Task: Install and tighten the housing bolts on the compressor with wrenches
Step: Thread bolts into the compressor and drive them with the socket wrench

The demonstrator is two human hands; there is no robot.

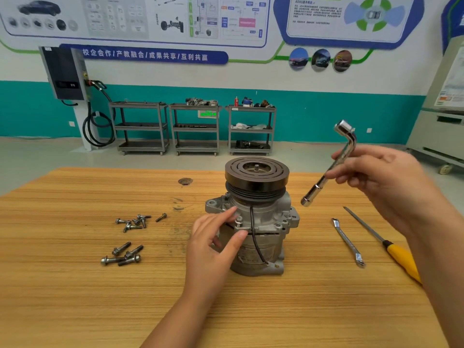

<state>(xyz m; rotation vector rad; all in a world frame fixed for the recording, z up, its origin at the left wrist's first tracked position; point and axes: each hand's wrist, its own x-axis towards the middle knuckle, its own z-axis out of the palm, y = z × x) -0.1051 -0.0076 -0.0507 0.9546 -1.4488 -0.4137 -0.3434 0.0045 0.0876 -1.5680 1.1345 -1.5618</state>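
The tabletop has bare wood all across the strip nearest you. Its far edge runs just behind the compressor, and its right edge slants away past the tools. The compressor stands upright near the middle with its black pulley on top.

To its left lie two loose clusters, the small bolts farther from you and the larger bolts nearer. To its right lie a flat wrench and a yellow-handled screwdriver, side by side and apart from the housing.

Your left grip is against the compressor's near-left side, spread loosely. The forefinger lies on the housing and the thumb is below the flange. A seated bolt stands in the flange between those two tips; whether either touches it is unclear.

Your right grip is up in the air, right of the pulley. Its fingers are curled round an L-shaped socket wrench, whose lower socket end points down toward the compressor without touching it.
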